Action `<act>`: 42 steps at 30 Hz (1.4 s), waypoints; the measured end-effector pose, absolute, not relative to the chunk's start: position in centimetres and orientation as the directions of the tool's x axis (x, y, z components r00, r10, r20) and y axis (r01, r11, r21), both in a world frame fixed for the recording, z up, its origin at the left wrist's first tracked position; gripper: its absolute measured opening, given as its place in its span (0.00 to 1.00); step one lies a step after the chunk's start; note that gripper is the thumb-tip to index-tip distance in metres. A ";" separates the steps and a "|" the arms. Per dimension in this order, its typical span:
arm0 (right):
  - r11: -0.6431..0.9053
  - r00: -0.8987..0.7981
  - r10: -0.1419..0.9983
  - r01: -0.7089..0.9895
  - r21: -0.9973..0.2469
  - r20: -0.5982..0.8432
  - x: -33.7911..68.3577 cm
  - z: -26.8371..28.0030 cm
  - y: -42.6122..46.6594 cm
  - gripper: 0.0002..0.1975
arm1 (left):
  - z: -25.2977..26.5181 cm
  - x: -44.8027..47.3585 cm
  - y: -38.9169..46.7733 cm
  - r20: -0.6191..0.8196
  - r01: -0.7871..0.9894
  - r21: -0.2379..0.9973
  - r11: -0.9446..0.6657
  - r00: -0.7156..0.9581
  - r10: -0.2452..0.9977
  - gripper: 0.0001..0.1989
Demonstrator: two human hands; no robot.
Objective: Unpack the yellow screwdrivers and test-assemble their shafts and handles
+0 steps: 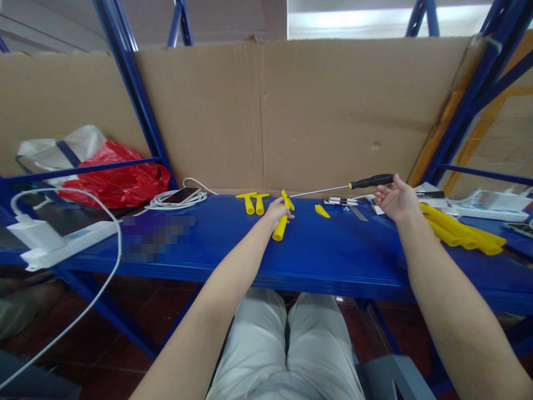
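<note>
My left hand [278, 213] is closed around a yellow T-shaped plastic handle [280, 229], holding it tilted above the blue table. A long screwdriver [370, 181] with a black grip is in my right hand [397, 201], pinched at the end of its grip. Its metal shaft runs left, nearly level, and its tip meets the crosspiece of the yellow handle. Whether the tip sits in a screw cannot be made out. Two more yellow T-shaped handles [254, 204] stand farther back to the left. Between my hands a small yellow plastic piece [322, 211] lies on the table.
Pens [340, 201], small screws and a metal ruler [358, 213] lie near my right hand. Yellow tubes [462, 230] and a white power strip [487, 210] are at right. A coiled white cable [177, 200], red bag [120, 175] and another power strip [77, 244] are at left.
</note>
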State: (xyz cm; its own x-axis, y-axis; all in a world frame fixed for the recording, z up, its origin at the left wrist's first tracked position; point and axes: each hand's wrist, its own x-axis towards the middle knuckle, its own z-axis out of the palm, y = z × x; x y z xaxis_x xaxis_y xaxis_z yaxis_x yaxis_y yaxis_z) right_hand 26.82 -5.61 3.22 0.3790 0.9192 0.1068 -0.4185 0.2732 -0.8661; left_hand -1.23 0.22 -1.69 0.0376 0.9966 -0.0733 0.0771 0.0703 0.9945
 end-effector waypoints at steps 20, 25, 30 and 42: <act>0.257 0.414 0.908 -0.426 -0.867 0.066 26.7 3.0 -5.1 0.20 | -1.9 -1.2 0.5 -0.059 0.084 0.995 0.055 0.051 0.997 0.42; 0.317 0.443 0.888 -0.396 -0.862 0.123 26.9 2.9 -4.8 0.20 | -2.0 -1.2 0.6 -0.061 0.079 0.995 0.056 0.051 0.997 0.42; 0.301 0.444 0.890 -0.400 -0.866 0.104 26.4 3.4 -5.6 0.17 | -1.9 -1.2 0.5 -0.062 0.075 0.995 0.058 0.050 0.997 0.42; 0.391 0.518 0.828 -0.258 -0.883 0.216 25.7 3.1 -5.6 0.14 | -2.0 -1.2 0.5 -0.054 0.074 0.996 0.050 0.049 0.997 0.41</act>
